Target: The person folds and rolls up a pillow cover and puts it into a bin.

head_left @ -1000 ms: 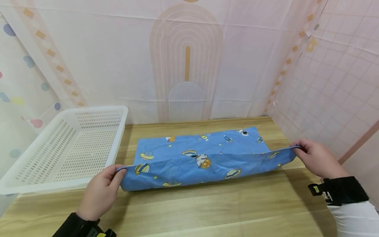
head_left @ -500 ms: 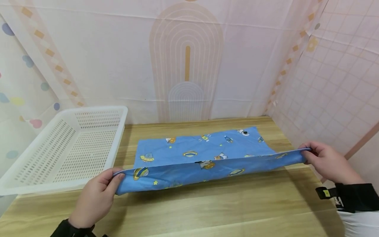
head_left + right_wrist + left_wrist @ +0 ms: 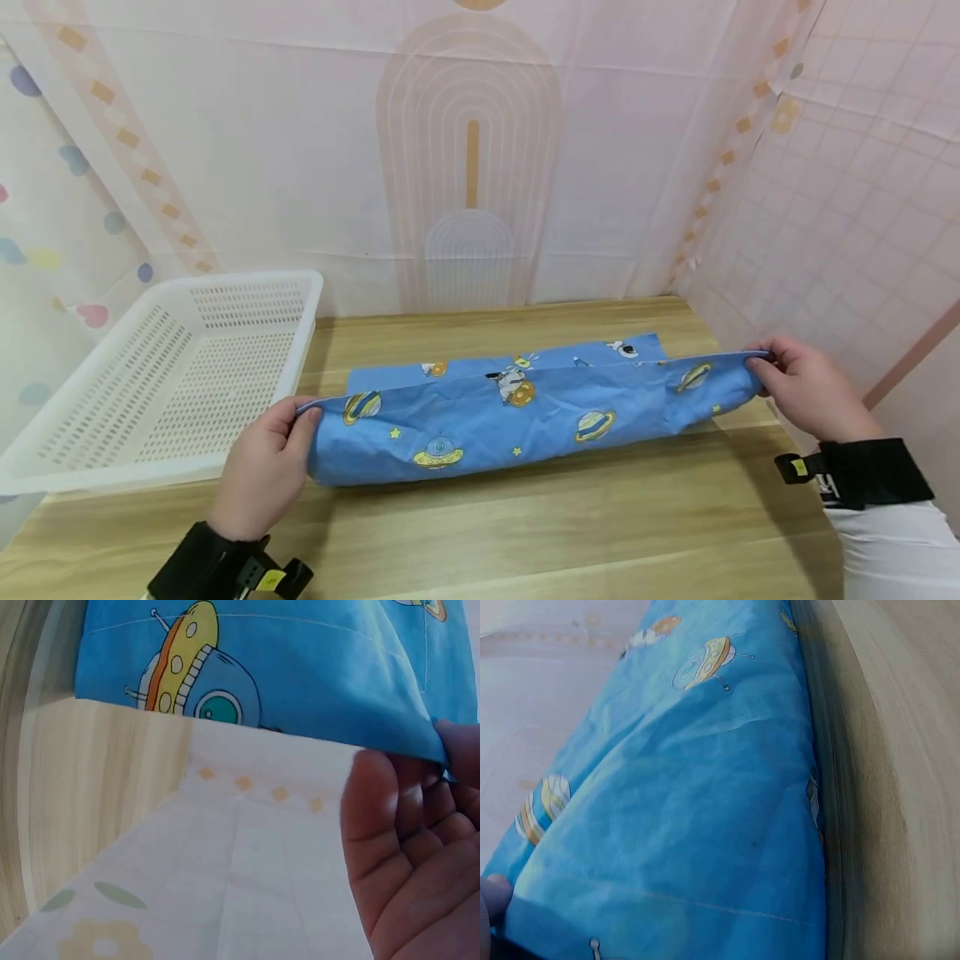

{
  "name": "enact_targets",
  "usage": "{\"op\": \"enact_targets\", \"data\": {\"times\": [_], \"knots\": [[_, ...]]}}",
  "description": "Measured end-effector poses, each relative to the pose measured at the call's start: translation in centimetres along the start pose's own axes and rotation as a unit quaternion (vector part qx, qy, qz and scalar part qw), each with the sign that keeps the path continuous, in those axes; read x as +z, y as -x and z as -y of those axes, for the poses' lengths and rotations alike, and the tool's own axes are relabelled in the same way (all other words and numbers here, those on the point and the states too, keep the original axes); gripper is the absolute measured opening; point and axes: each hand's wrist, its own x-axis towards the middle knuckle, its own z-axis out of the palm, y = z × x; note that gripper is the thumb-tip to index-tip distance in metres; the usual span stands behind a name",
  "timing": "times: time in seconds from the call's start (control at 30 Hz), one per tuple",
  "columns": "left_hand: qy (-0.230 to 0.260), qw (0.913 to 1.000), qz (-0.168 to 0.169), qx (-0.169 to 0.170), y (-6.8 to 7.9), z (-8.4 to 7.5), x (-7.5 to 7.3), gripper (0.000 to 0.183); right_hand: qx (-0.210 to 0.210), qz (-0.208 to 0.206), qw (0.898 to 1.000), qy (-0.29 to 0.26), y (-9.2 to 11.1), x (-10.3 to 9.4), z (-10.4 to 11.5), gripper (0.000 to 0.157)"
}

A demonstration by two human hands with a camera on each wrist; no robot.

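Observation:
A blue cloth (image 3: 480, 437) printed with planets, stars, flying saucers and astronauts lies folded on the table, its near layer lifted along one edge. At the left end of that edge, my left hand (image 3: 262, 467) pinches a corner between thumb and fingers. The right hand (image 3: 810, 392) pinches the opposite corner, a little higher and farther back. Between the hands the edge runs nearly straight, with creases in the panel below it. Behind it, a strip of the back layer (image 3: 390, 377) shows flat on the wood. In the right wrist view, thumb and fingers (image 3: 375, 795) meet at the cloth's corner.
A white perforated plastic basket (image 3: 296, 367) stands at the left, close to my left hand. The wooden table (image 3: 540, 533) meets a pale patterned backdrop (image 3: 322, 150) at the back and along both sides.
The lifted edge went lower and tauter half a second ago as the hands spread. Now it is higher and farther back, hands closer together, covering more of the back layer.

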Motion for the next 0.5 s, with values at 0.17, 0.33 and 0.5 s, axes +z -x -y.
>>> {"op": "enact_targets", "data": {"times": [0.17,0.33,0.5], "knots": [[-0.018,0.9996,-0.02,0.007,-0.6,0.1,0.5,0.03,0.009,-0.001,1.0,0.0,-1.5,0.8,0.0,0.035],[-0.01,0.9996,-0.024,-0.007,-1.2,0.0,1.0,0.034,0.014,-0.003,1.0,0.008,-3.0,1.3,0.2,0.037],[0.009,0.9992,-0.038,-0.013,-1.9,-0.1,1.8,0.034,0.011,-0.005,1.0,0.011,-4.3,1.7,0.4,0.037]]}}
